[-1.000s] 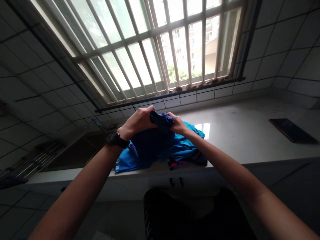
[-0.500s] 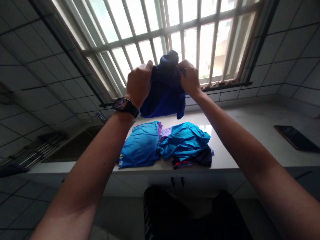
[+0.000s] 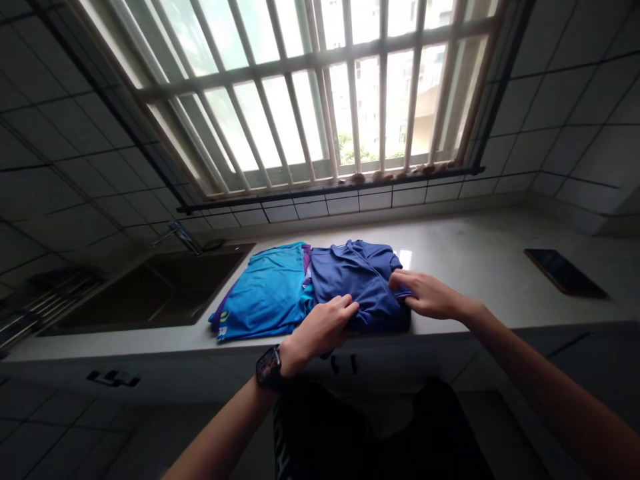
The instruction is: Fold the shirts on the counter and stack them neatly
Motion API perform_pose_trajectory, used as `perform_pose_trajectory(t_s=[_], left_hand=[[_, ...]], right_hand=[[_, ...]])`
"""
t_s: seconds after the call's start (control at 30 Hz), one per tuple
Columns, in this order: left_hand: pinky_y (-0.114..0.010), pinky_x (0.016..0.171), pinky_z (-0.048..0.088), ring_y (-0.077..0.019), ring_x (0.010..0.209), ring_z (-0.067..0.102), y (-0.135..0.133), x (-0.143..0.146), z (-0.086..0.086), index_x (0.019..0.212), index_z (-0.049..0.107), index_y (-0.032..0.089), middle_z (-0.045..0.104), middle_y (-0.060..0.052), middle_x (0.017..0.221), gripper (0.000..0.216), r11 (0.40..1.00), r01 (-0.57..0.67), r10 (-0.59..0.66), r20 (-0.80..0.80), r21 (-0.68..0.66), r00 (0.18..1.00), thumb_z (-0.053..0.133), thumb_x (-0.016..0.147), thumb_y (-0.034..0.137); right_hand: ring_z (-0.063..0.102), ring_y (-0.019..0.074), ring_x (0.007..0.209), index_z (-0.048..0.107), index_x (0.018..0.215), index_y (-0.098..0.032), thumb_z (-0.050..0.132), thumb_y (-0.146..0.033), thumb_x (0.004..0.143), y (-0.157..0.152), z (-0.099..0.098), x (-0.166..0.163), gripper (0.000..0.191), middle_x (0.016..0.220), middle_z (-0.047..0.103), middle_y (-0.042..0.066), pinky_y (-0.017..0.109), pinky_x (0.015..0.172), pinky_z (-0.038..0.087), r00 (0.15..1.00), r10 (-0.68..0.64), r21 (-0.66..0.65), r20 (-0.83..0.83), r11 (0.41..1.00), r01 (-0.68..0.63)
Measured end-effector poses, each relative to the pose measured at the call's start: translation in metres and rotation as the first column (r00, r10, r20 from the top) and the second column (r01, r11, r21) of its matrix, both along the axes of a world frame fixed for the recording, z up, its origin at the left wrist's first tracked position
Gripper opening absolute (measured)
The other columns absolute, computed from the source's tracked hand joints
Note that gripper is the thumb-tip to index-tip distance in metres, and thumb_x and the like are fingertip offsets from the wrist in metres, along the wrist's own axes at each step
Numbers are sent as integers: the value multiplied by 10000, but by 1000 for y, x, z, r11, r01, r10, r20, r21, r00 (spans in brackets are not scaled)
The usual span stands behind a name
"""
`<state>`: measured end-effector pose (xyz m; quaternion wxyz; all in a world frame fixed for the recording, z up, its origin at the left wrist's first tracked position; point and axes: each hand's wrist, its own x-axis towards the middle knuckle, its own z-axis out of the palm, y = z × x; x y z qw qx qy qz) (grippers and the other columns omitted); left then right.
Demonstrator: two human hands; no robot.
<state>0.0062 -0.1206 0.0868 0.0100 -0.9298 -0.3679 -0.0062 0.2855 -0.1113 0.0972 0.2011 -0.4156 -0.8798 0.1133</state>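
Note:
A dark blue shirt (image 3: 359, 280) lies spread on the white counter (image 3: 475, 260), on top of a pile of other clothes. My left hand (image 3: 325, 327), with a black watch at the wrist, pinches the shirt's near edge. My right hand (image 3: 424, 295) rests on the shirt's right side, its fingers curled onto the cloth. To the left of the dark shirt lies a folded light blue shirt (image 3: 265, 293) with a purple garment (image 3: 306, 255) showing under its edges.
A dark sink (image 3: 150, 293) with a tap (image 3: 180, 237) is set into the counter at the left. A black phone (image 3: 564, 272) lies at the right of the counter. A barred window (image 3: 320, 100) and tiled walls stand behind.
The dark blue shirt, held up before the window half a second ago, now lies on the counter over the pile. Both hands came down with it.

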Motion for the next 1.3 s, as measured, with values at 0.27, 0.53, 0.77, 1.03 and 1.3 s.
perform_pose_trajectory(t_s=[0.27, 0.53, 0.77, 1.03, 1.3], left_hand=[[-653, 1260, 245, -407, 1610, 183, 14, -11, -48, 1617, 353, 184, 272, -212, 1714, 953, 996, -41, 51, 139, -73, 989, 731, 833, 571], [-401, 1101, 519, -285, 1289, 652, 18, -97, -31, 1396, 607, 211, 685, -137, 1378, 515, 972, -182, 219, 305, -146, 927, 587, 971, 503], [-455, 1078, 529, -341, 1294, 633, 33, -199, -35, 1217, 661, 239, 641, -147, 1410, 400, 907, -417, 409, 121, 52, 905, 696, 848, 388], [-434, 974, 559, -293, 1044, 711, 32, -199, -47, 1044, 670, 209, 737, -143, 1070, 279, 863, -477, 419, 288, 169, 861, 410, 943, 216], [-350, 780, 545, -261, 858, 730, 41, -197, -45, 1263, 567, 191, 733, -98, 957, 341, 743, -664, 571, 438, 83, 694, 385, 1013, 334]], right_hand=[[313, 371, 1564, 535, 1532, -239, 440, -406, 1033, 20, -39, -73, 534, 1666, 420, 117, 649, 1222, 300, 983, -126, 89, 135, 989, 114], [199, 368, 1610, 487, 1580, -259, 378, -432, 1062, 18, -66, -74, 558, 1722, 298, 87, 677, 1232, 260, 955, -178, 90, 238, 983, 161], [211, 380, 1605, 507, 1565, -274, 361, -442, 1066, 20, -71, -76, 546, 1715, 322, 85, 710, 1209, 270, 962, -181, 120, 203, 980, 158], [203, 371, 1608, 505, 1565, -273, 359, -432, 1070, 20, -71, -76, 541, 1721, 313, 73, 698, 1216, 268, 959, -188, 122, 211, 979, 165], [202, 382, 1607, 493, 1576, -259, 371, -426, 1067, 20, -70, -76, 549, 1721, 306, 82, 706, 1212, 271, 961, -182, 110, 211, 981, 161]])
